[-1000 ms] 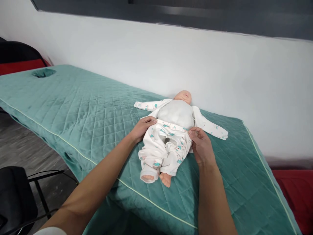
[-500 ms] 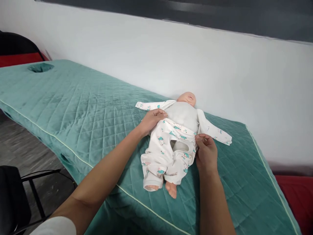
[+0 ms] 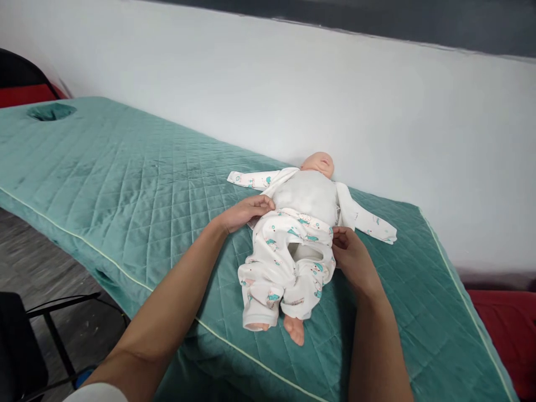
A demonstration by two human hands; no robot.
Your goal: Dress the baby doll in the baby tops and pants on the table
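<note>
A baby doll point(image 3: 307, 192) lies on its back, its head toward the wall and one foot toward me. It wears a white jacket point(image 3: 371, 221) spread open at the front, sleeves out to both sides. White printed baby pants point(image 3: 272, 251) with an open crotch cover its legs up to the waist. My left hand point(image 3: 249, 211) is closed at the waistband on the left side, fingertips pinched against the cloth. On the other side my right hand point(image 3: 350, 251) has its fingers curled at the edge of the pants; its fingertips are partly hidden.
Under the doll is a bed with a green quilted cover point(image 3: 138, 178) and a face hole point(image 3: 51, 111) at its far left. A white wall point(image 3: 234, 84) borders it behind. A black chair frame point(image 3: 54, 329) stands lower left, a red seat point(image 3: 498, 329) at right.
My left hand has shifted left and slightly down along the waistband. My right hand has turned inward at the hip, its fingers now more hidden. The view has tilted slightly.
</note>
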